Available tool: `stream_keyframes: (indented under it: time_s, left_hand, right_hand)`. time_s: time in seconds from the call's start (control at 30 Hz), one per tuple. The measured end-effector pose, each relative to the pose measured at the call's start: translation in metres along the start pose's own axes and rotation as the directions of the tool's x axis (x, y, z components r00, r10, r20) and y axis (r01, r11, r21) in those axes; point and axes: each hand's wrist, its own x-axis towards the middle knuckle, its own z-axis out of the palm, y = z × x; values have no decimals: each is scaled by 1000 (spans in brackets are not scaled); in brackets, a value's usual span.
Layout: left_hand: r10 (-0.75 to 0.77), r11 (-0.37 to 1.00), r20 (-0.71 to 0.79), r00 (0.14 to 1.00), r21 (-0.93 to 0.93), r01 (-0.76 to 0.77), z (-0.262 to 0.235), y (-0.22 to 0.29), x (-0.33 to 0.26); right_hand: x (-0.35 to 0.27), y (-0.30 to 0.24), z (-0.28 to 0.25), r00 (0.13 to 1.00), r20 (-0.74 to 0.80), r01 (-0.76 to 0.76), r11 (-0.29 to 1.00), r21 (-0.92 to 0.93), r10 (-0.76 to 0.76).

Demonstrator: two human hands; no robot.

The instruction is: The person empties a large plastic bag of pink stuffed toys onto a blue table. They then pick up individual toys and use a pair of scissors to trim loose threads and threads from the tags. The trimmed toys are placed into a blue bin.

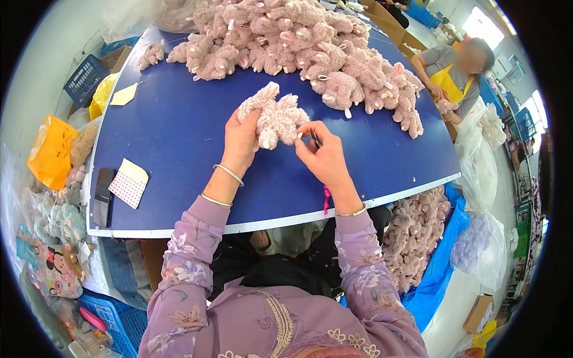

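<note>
My left hand [240,143] grips a pale pink plush toy [276,116] above the blue table [179,137]. My right hand [322,156] pinches a small dark tool [314,139] against the toy's lower right side. A big heap of the same pink plush toys [310,51] lies across the far half of the table. Both wrists wear thin bangles, and my sleeves are lilac with flowers.
A dotted card [129,182], a dark flat phone-like object [102,196] and a yellow paper [124,95] lie at the table's left. Another person in a yellow apron [453,74] works at the far right. More plush toys sit on a blue sheet [418,232] to the right.
</note>
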Motion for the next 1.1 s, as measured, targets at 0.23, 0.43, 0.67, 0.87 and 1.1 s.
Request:
stream_keyframes:
  time_s: [0.23, 0.43, 0.67, 0.87, 1.1]
  left_hand:
    - [9, 995, 21, 1000, 96, -11, -17, -4, 12]
    - [161, 965, 270, 949, 159, -209, 51, 39, 51]
    - [-45, 772, 801, 597, 407, -488, 112, 74, 62]
    - [597, 378, 318, 737, 698, -608, -57, 123, 189]
    - [291, 556, 92, 952, 794, -247, -141, 201, 351]
  right_hand:
    - [-3, -2, 1, 992, 75, 104, 990, -96, -97]
    - [6, 29, -15, 921, 300, -304, 939, 159, 247]
    - [8, 23, -17, 892, 290, -373, 927, 36, 348]
    - [29, 36, -24, 843, 415, -425, 897, 121, 343]
    - [39, 64, -13, 948, 285, -198, 965, 174, 143]
